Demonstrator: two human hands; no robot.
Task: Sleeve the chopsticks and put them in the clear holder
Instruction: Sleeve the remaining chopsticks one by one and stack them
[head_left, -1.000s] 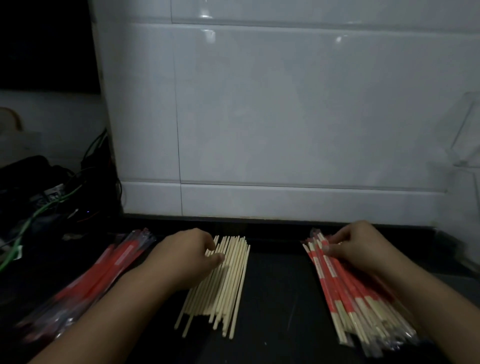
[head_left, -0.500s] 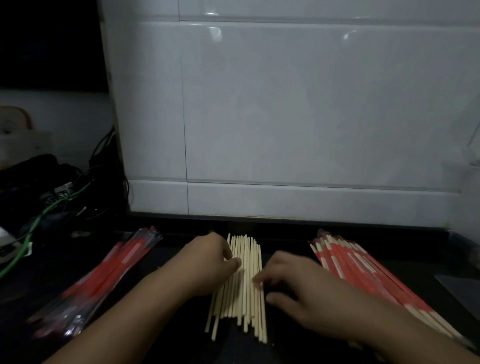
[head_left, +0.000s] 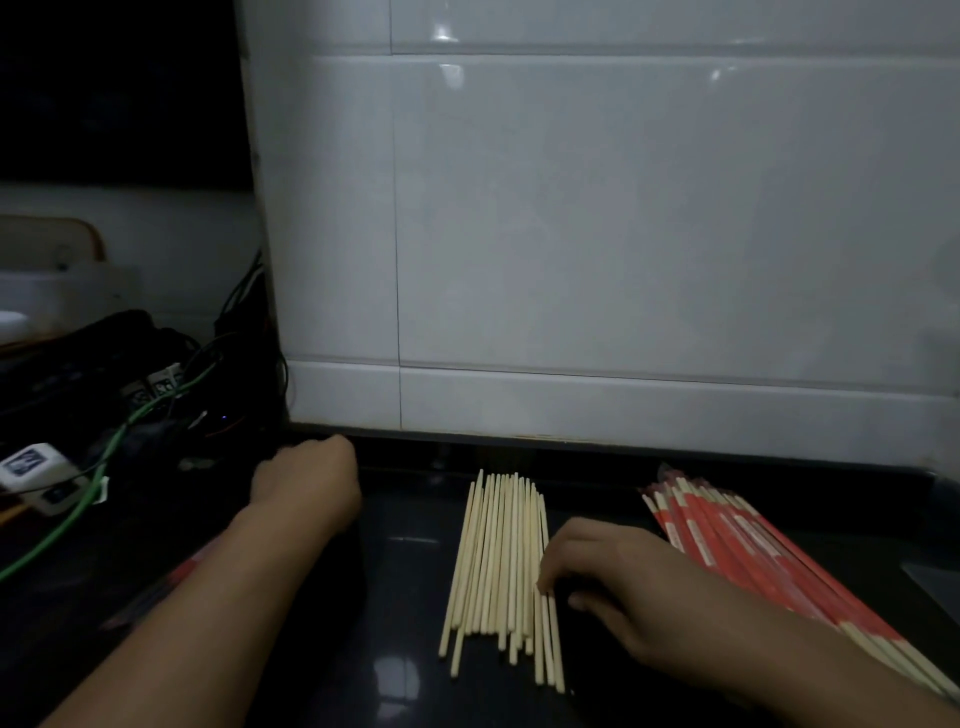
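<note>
No writing reads clearly to us: the red sleeves carry pale bands and marks too small to make out, and the small white tags among the cables at nine o'clock show dark blurred print only.

Our right hand lies low on the black bench, palm down, fingers loosely curled, their tips touching the right edge of the bare chopsticks; the thumb sits just beneath. We cannot tell whether it pinches a stick or merely touches the bundle. Our left hand reaches out toward ten o'clock, knuckles up, fingers bent over the dark far edge of the bench near the cables. What it has under its fingers, if anything, is lost in shadow.

The bare chopsticks lie in a loose sheaf at the centre, running from twelve to six o'clock. The sleeved chopsticks lie at three o'clock, fanned toward five o'clock, partly under our right forearm. A second red pile shows dimly under our left forearm at eight o'clock.

Half a second ago our left hand rested on the left side of the bare sheaf; it has since gone off to the left. Our right hand remains at the sheaf's right edge. The view has swung leftward.
</note>
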